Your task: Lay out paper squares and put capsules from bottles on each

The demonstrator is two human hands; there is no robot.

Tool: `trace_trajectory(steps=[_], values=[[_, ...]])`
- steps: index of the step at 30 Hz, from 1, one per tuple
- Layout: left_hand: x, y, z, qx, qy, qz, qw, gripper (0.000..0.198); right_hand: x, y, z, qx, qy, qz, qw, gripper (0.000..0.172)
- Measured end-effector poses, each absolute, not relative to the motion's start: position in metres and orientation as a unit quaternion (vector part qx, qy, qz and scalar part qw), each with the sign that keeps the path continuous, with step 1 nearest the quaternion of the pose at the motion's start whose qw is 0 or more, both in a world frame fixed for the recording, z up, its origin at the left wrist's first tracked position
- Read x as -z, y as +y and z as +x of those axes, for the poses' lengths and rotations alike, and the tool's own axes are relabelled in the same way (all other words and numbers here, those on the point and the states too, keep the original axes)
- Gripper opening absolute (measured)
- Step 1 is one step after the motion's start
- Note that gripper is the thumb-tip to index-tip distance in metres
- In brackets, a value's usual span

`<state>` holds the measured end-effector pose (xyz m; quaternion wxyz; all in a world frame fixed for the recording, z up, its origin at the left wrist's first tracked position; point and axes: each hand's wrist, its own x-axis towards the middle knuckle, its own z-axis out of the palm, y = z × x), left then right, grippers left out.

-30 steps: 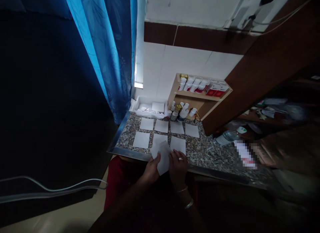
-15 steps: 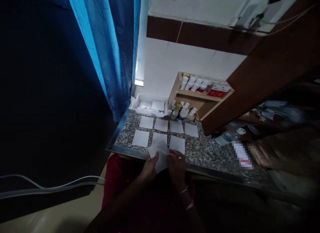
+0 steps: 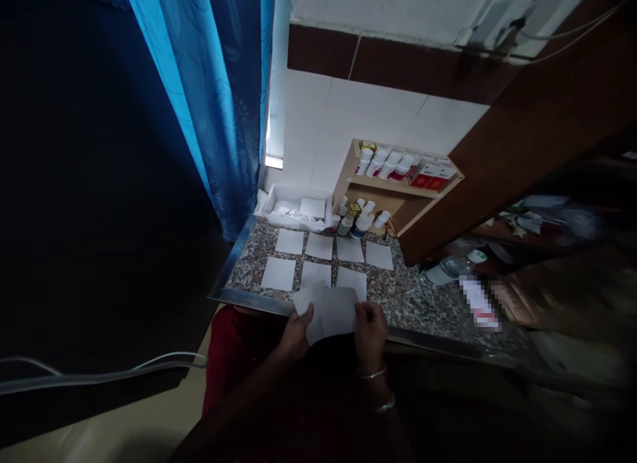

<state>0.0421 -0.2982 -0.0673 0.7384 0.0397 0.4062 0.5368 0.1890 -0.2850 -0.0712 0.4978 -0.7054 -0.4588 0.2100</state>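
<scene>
Over the front edge of the counter, my left hand is closed around white paper sheets, with its thumb on top. My right hand pinches the right edge of a sheet that spreads out from the ones in my left hand. Just beyond my hands, several square white papers lie in two rows on the speckled granite counter. One near-row paper is at the left; another is partly covered by the held sheets.
A white plastic tray with papers in it stands at the back left. Beside it is a wooden shelf with white bottles and red-white boxes. A clear bottle lies at the right. A blue curtain hangs at the left.
My right hand has moved right, drawing one sheet's edge out from those in my left hand. My left hand stays nearly in place. The view has shifted slightly.
</scene>
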Motion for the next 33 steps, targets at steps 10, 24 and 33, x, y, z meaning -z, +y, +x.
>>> trace_trajectory(steps=[10,24,33], values=[[0.074,-0.306,0.033,-0.525,0.440,0.030,0.728,0.051,0.098,-0.242,0.292,-0.080,-0.397,-0.808,0.428,0.049],[0.079,-0.309,0.037,-0.501,0.458,0.032,0.734,0.047,0.119,-0.216,0.321,-0.016,-0.432,-0.876,0.214,0.037],[0.075,-0.306,0.039,-0.502,0.450,0.038,0.738,0.047,0.108,-0.229,0.307,0.054,-0.459,-0.844,0.272,0.053]])
